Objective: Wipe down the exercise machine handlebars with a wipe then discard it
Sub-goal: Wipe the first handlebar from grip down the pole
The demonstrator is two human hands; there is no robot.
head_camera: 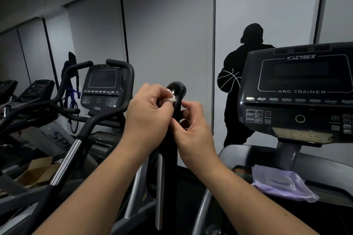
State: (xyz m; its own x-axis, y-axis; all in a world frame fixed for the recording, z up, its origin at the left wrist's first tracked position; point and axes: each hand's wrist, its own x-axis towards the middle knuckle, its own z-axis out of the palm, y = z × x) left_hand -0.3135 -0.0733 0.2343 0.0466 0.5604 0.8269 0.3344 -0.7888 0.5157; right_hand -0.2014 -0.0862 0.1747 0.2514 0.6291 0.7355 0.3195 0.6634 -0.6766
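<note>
Two hands at the black handlebar (176,91): left hand (147,108) pinches a small white wipe (171,97) against it; right hand (193,126) curls round it, apparently gripping.

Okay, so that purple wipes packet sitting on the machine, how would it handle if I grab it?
The purple packet looks like soft, crinkled film, so it would probably flex and sag rather than hold its shape. It lies flat and thin, so it is likely light and unlikely to roll, though the glossy film might slip.
</note>
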